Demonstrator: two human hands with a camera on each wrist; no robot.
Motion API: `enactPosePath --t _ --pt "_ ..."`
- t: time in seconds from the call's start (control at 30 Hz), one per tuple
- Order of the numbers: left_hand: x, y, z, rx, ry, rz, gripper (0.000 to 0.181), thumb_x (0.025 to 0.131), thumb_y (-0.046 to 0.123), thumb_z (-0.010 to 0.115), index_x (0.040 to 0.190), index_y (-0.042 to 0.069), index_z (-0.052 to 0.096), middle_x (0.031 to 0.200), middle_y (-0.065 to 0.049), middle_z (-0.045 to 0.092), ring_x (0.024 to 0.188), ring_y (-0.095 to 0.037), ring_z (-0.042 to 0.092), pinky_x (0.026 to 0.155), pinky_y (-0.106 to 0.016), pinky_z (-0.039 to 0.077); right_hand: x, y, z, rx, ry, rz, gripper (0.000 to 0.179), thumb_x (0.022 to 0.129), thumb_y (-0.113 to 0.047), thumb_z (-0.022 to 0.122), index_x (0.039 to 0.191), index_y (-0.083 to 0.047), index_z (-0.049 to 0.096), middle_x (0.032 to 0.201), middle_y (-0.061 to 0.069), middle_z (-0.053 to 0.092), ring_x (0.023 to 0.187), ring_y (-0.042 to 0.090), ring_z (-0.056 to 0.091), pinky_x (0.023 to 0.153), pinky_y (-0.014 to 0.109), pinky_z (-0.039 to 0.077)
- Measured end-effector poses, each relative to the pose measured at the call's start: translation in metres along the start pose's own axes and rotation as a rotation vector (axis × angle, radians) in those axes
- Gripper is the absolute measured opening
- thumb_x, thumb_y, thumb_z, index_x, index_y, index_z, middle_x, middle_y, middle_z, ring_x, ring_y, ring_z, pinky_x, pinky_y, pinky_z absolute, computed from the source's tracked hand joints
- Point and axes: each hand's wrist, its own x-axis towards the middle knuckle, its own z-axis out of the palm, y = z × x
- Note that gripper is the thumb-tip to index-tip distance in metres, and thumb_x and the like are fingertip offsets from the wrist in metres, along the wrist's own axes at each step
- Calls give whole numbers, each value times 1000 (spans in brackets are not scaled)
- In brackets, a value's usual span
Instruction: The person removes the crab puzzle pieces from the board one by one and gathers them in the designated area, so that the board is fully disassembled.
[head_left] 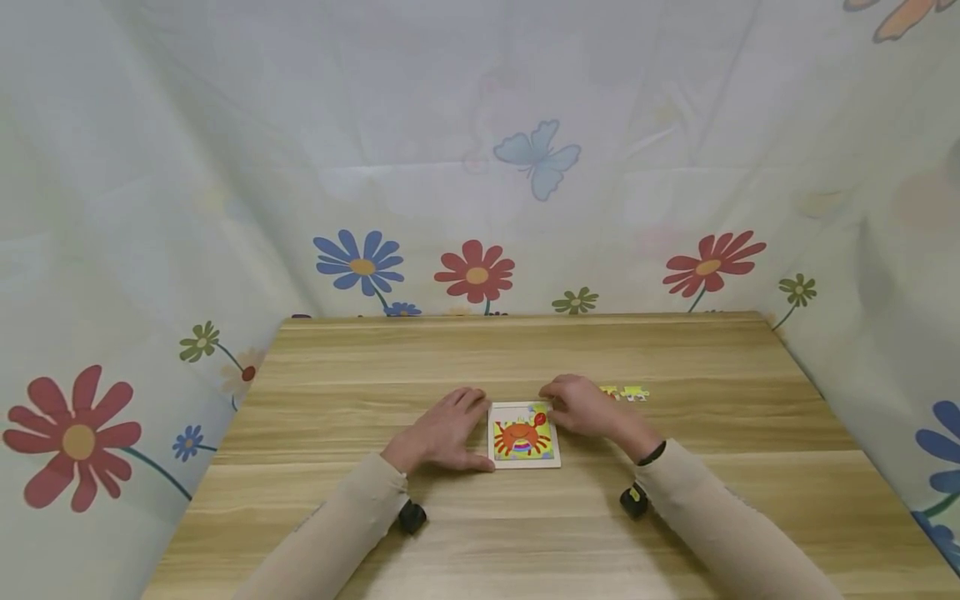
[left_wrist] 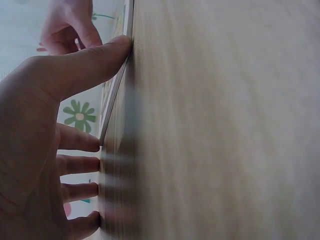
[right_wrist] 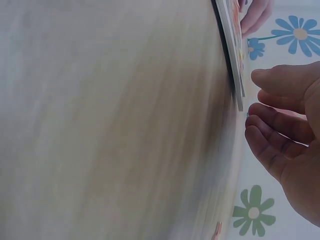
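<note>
A square jigsaw puzzle of a red crab on yellow, in a pale tray (head_left: 523,466), lies on the table in the head view. My left hand (head_left: 448,429) rests at its left side. In the left wrist view the left thumb (left_wrist: 95,65) touches the tray's edge, and the other fingers stretch down to the tabletop. The right hand (head_left: 588,407) hovers by the upper right corner. Its fingers (right_wrist: 272,122) are loosely bent in the right wrist view, with nothing seen between them. White backing shows along the puzzle's upper part.
Loose puzzle pieces (head_left: 635,393) lie on the wooden table (head_left: 360,358) beyond the right hand, partly hidden by it. A flower-printed cloth (head_left: 420,167) hangs behind and on both sides of the table. Black straps with small devices (head_left: 634,502) sit at the wrists.
</note>
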Motion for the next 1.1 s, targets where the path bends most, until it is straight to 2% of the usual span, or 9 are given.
enactPosePath --t 0.17,0.47,0.87,1.1 --pt "0 0 0 3 4 5 109 73 82 56 149 7 36 152 -13 35 142 -31 30 120 -42 25 3 -6 1 19 -29 26 32 83 -14 73 112 -1 69 100 9 68 87 17 61 81 36 54" --pt "-1 0 -1 22 16 17 108 74 81 56 149 5 37 150 -13 37 141 -31 33 119 -43 26 5 -14 5 30 -82 92 33 87 -20 73 115 -4 69 109 8 67 98 19 61 87 39 54" --pt "0 0 -3 1 10 17 107 75 80 57 149 5 37 150 -13 37 141 -31 32 119 -43 26 9 -17 5 14 -132 96 34 88 -19 72 118 -4 68 114 11 65 109 26 60 96 42 52" --pt "0 -1 -5 5 10 19 107 75 80 57 149 5 38 150 -14 37 141 -31 32 119 -43 27 13 -17 5 -11 -155 94 36 87 -17 72 120 -4 66 115 12 64 109 25 60 96 42 51"
